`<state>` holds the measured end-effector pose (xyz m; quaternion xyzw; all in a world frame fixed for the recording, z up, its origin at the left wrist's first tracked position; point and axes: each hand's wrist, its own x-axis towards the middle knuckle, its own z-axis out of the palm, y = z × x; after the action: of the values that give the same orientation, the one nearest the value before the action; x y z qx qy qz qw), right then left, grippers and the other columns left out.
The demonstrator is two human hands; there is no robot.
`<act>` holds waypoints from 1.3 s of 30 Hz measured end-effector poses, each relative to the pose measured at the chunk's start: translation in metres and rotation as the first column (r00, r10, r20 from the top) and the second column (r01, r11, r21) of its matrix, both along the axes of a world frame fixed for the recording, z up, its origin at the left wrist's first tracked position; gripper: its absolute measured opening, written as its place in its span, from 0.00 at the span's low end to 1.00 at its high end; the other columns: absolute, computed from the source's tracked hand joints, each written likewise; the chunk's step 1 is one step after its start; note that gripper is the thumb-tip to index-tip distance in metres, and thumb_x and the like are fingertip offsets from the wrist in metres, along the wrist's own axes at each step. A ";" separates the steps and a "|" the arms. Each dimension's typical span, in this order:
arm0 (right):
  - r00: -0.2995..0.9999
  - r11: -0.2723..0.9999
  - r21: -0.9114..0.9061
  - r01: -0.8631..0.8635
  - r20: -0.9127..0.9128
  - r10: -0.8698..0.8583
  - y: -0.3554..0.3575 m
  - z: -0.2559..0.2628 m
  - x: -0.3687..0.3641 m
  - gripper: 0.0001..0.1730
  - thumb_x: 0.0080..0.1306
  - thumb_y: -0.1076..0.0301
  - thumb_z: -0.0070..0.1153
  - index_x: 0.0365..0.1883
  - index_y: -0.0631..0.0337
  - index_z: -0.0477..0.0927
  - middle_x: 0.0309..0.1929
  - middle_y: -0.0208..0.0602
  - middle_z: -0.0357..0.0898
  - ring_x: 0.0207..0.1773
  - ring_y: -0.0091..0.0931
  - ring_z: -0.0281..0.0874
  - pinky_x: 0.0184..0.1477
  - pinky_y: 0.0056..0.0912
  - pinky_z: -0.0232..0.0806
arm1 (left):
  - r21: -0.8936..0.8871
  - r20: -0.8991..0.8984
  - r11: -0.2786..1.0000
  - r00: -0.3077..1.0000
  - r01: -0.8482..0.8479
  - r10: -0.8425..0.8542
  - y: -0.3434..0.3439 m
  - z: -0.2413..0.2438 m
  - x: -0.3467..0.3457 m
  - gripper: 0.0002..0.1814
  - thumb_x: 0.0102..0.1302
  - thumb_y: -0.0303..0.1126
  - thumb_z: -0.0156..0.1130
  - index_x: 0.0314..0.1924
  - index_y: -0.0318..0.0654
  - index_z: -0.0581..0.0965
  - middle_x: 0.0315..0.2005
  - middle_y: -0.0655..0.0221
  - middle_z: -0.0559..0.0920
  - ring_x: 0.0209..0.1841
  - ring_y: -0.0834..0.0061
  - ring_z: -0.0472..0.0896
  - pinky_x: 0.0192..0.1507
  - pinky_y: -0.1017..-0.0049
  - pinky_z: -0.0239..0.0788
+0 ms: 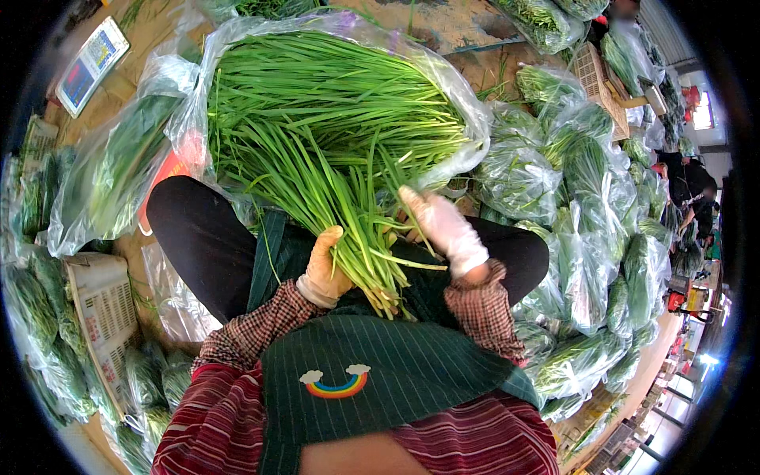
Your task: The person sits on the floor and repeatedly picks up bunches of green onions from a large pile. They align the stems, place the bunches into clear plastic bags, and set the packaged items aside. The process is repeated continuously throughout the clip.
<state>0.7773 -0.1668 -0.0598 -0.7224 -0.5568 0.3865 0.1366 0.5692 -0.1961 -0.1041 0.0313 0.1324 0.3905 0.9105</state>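
My gloved left hand (325, 270) is wrapped around a bunch of green garlic chives (350, 231), held over my lap with the pale stem ends pointing down towards me. To its right, my gloved right hand (446, 228) is blurred, with a few loose chive blades (392, 169) between thumb and fingers. Beyond both hands lies a thick heap of chives (338, 95) in an opened clear plastic bag (475, 127). The leaf tips of the held bunch overlap that heap.
Bagged greens (516, 166) are piled on the right. At left are a filled plastic bag (113, 172), a digital scale display (92, 66) and a plastic crate (104, 320). A green apron (380, 350) covers my lap. Another person (692, 181) is at far right.
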 end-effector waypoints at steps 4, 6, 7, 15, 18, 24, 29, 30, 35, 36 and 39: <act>0.574 0.755 0.073 -0.651 0.698 0.428 -0.046 0.038 -0.070 0.15 0.68 0.61 0.45 0.34 0.64 0.78 0.20 0.40 0.76 0.17 0.28 0.75 0.17 0.30 0.66 | -0.067 -0.002 0.998 1.000 0.003 -0.003 0.003 -0.006 0.002 0.32 0.66 0.45 0.51 0.63 0.28 0.64 0.55 0.51 0.76 0.58 0.58 0.74 0.60 0.60 0.67; 0.643 0.761 0.029 -0.648 0.557 0.526 -0.050 0.067 -0.073 0.10 0.64 0.65 0.47 0.29 0.62 0.77 0.19 0.39 0.75 0.18 0.30 0.75 0.17 0.33 0.67 | 0.076 -0.074 0.993 0.994 0.085 -0.079 0.007 -0.004 0.002 0.35 0.67 0.46 0.48 0.66 0.28 0.60 0.61 0.52 0.70 0.59 0.59 0.72 0.63 0.60 0.62; 0.646 0.712 0.035 -0.701 0.454 0.614 -0.044 0.075 -0.067 0.09 0.63 0.66 0.48 0.28 0.61 0.76 0.20 0.39 0.75 0.19 0.31 0.75 0.17 0.34 0.67 | -0.018 -0.148 0.998 0.987 0.058 -0.060 0.009 0.000 0.002 0.34 0.66 0.44 0.49 0.66 0.28 0.60 0.59 0.53 0.72 0.56 0.62 0.74 0.62 0.61 0.64; 0.679 0.836 0.129 -0.533 0.655 0.332 0.077 -0.090 -0.008 0.33 0.65 0.60 0.51 0.69 0.39 0.60 0.74 0.37 0.51 0.73 0.42 0.50 0.67 0.56 0.49 | 0.078 0.070 0.997 0.998 0.004 -0.010 0.017 0.103 -0.031 0.27 0.60 0.34 0.60 0.58 0.31 0.70 0.26 0.73 0.72 0.30 0.77 0.72 0.42 0.70 0.68; 0.711 0.885 0.143 -0.443 0.657 0.250 0.093 -0.117 -0.018 0.30 0.65 0.58 0.50 0.67 0.41 0.64 0.73 0.37 0.53 0.74 0.41 0.50 0.67 0.56 0.48 | 0.510 0.326 0.860 0.933 -0.035 -0.155 0.071 0.147 -0.033 0.41 0.54 0.34 0.64 0.66 0.31 0.58 0.30 0.75 0.70 0.32 0.80 0.70 0.42 0.72 0.66; 0.895 0.942 0.335 -0.025 -0.413 0.171 0.079 0.003 -0.023 0.32 0.68 0.49 0.45 0.68 0.49 0.62 0.73 0.38 0.53 0.74 0.41 0.50 0.69 0.54 0.45 | 0.610 0.154 0.767 0.980 -0.197 0.129 0.143 0.207 -0.025 0.56 0.47 0.31 0.70 0.72 0.34 0.46 0.33 0.77 0.72 0.32 0.83 0.71 0.40 0.75 0.66; 0.299 0.870 0.257 0.421 -0.945 0.134 0.025 0.036 -0.053 0.43 0.70 0.32 0.28 0.74 0.52 0.51 0.75 0.36 0.48 0.76 0.36 0.44 0.73 0.47 0.36 | 0.487 0.279 0.848 0.957 -0.207 0.074 0.133 0.102 0.018 0.50 0.57 0.50 0.63 0.70 0.31 0.51 0.58 0.54 0.71 0.57 0.66 0.73 0.62 0.66 0.63; 0.317 0.883 0.257 0.392 -0.939 0.133 0.019 0.029 -0.065 0.38 0.73 0.42 0.31 0.73 0.56 0.51 0.75 0.36 0.48 0.76 0.33 0.43 0.73 0.39 0.36 | 0.432 0.170 0.878 0.975 -0.207 0.147 0.130 0.076 0.022 0.51 0.57 0.57 0.59 0.70 0.31 0.51 0.62 0.50 0.65 0.62 0.61 0.69 0.64 0.64 0.61; 0.745 0.853 0.370 0.367 -0.666 -0.032 0.014 -0.003 -0.076 0.29 0.73 0.59 0.44 0.69 0.63 0.59 0.71 0.43 0.55 0.74 0.32 0.49 0.73 0.32 0.42 | 0.286 0.167 0.942 0.977 -0.175 0.131 0.113 0.013 0.006 0.57 0.55 0.76 0.44 0.71 0.35 0.53 0.68 0.43 0.55 0.66 0.52 0.64 0.66 0.59 0.59; 0.776 0.848 0.349 0.399 -0.621 -0.109 0.016 -0.006 -0.067 0.29 0.73 0.59 0.46 0.68 0.63 0.60 0.70 0.45 0.58 0.73 0.33 0.51 0.72 0.33 0.44 | 0.287 0.141 0.941 0.980 -0.178 0.142 0.113 0.011 0.003 0.58 0.54 0.77 0.45 0.71 0.36 0.53 0.68 0.44 0.55 0.66 0.52 0.63 0.65 0.58 0.61; 0.966 0.848 0.469 0.246 -0.048 -0.254 0.028 -0.004 -0.034 0.24 0.67 0.58 0.53 0.56 0.64 0.74 0.57 0.45 0.74 0.61 0.38 0.70 0.63 0.45 0.59 | 0.258 0.193 0.949 0.972 -0.184 0.136 0.115 0.016 -0.003 0.59 0.51 0.79 0.46 0.72 0.40 0.53 0.69 0.44 0.53 0.68 0.50 0.60 0.63 0.55 0.63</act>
<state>0.7437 -0.1393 -0.0639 -0.7369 -0.5362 0.2125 0.3527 0.5659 -0.0813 -0.0880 0.1119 -0.0002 0.4789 0.8707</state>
